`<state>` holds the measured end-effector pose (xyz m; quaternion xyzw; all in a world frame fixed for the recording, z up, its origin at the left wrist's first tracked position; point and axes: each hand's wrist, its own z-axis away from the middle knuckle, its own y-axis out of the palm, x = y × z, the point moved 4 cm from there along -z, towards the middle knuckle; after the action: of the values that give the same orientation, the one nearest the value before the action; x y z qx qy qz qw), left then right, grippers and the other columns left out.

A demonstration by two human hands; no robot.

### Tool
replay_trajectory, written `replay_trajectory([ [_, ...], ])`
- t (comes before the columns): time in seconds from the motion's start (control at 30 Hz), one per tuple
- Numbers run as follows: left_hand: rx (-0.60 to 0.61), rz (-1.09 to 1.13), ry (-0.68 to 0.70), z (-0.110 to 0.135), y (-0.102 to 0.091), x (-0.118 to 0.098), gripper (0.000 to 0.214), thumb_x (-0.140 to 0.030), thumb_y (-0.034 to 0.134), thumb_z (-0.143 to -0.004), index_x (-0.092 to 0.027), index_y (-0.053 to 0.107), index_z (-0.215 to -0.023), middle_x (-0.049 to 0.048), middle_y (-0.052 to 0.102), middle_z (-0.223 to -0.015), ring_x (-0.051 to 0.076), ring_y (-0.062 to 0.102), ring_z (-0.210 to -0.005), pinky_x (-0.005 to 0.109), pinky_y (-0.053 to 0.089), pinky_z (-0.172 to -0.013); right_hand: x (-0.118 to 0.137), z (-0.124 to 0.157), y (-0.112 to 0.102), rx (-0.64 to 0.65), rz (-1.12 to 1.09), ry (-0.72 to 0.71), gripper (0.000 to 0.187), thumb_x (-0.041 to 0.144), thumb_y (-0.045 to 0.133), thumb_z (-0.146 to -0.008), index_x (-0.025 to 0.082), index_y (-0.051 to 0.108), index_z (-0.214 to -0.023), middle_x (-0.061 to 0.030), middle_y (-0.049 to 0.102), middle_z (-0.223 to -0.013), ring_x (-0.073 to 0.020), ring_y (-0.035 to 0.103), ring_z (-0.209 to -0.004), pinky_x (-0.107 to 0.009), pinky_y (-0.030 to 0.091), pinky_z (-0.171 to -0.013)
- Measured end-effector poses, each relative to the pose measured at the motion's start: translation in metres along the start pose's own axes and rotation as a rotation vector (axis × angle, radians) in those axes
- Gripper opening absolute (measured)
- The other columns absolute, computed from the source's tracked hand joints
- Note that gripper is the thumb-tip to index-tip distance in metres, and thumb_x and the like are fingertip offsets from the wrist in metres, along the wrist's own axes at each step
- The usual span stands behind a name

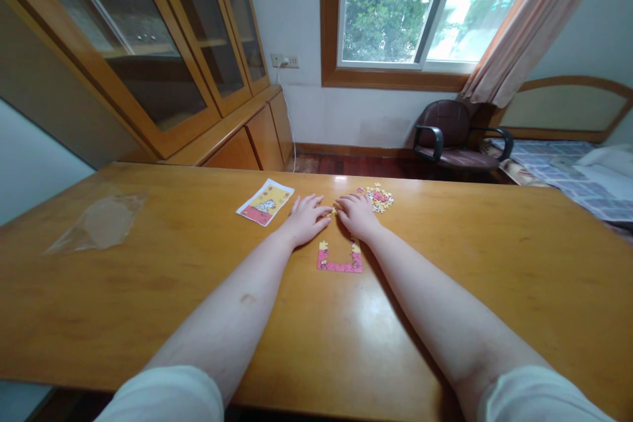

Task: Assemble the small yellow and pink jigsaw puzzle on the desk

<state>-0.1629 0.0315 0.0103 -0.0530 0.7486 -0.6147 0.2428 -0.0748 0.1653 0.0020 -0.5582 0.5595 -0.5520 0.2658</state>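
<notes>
Small yellow jigsaw puzzle pieces (pixel 333 211) lie between my two hands, low over the wooden table. My left hand (pixel 307 216) has its thumb and index fingertip closed at the left side of these pieces, the other fingers stretched forward. From the right, the fingertips of my right hand (pixel 358 212) close on the same small cluster; its grip is partly hidden. Nearer to me lies a joined U-shaped puzzle border (pixel 340 268), pink along the bottom with yellow at the upper ends. A pile of loose puzzle pieces (pixel 382 199) sits just beyond my right hand.
A printed picture card (pixel 266 202) lies left of my left hand. Farther left is a clear plastic bag (pixel 101 221) on the table (pixel 198 316). Past the far edge stand a glass-door cabinet (pixel 237 122), an armchair (pixel 448 125) and a bed (pixel 568 171).
</notes>
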Motion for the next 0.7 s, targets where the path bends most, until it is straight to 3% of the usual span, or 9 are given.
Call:
replay_trajectory([
  [0.1,-0.087,-0.001,-0.011,-0.001,-0.006,0.0,0.03,-0.037,0.049,-0.09,-0.025,0.069,-0.108,0.0069,0.056,-0.134,0.027,0.041,-0.13,0.052,0.021,-0.114,0.004,0.0,0.005,0.023,0.037,-0.041,0.032,0.029,0.048,-0.093,0.029,0.064,-0.12,-0.0041,0.058,-0.134,-0.0312,0.039,-0.129,-0.062,0.011,-0.11],
  [0.27,-0.133,0.005,-0.001,-0.002,-0.012,0.001,0.027,-0.031,0.049,-0.088,-0.021,0.074,-0.085,0.0063,0.071,-0.101,0.023,0.057,-0.103,0.044,0.035,-0.104,0.007,-0.001,0.008,0.005,0.053,-0.078,0.024,0.029,0.05,-0.093,0.029,0.073,-0.101,-0.0028,0.067,-0.115,-0.0278,0.043,-0.124,-0.059,0.009,-0.112],
  [0.53,-0.102,-0.057,0.029,-0.002,-0.013,-0.002,0.032,-0.032,0.046,-0.089,-0.021,0.075,-0.08,0.0075,0.072,-0.087,0.023,0.059,-0.091,0.04,0.041,-0.089,0.007,-0.003,0.005,0.032,0.023,-0.049,0.011,0.03,0.066,-0.085,0.023,0.072,-0.087,-0.0057,0.068,-0.101,-0.0242,0.051,-0.108,-0.056,0.014,-0.111],
  [0.7,-0.116,-0.072,0.061,-0.002,-0.013,-0.001,0.032,-0.031,0.047,-0.089,-0.02,0.075,-0.077,0.0077,0.071,-0.082,0.023,0.059,-0.086,0.039,0.04,-0.085,0.007,-0.002,0.004,0.041,0.008,-0.043,0.015,0.034,0.073,-0.079,0.021,0.069,-0.084,-0.0052,0.067,-0.098,-0.0254,0.052,-0.108,-0.057,0.016,-0.11],
])
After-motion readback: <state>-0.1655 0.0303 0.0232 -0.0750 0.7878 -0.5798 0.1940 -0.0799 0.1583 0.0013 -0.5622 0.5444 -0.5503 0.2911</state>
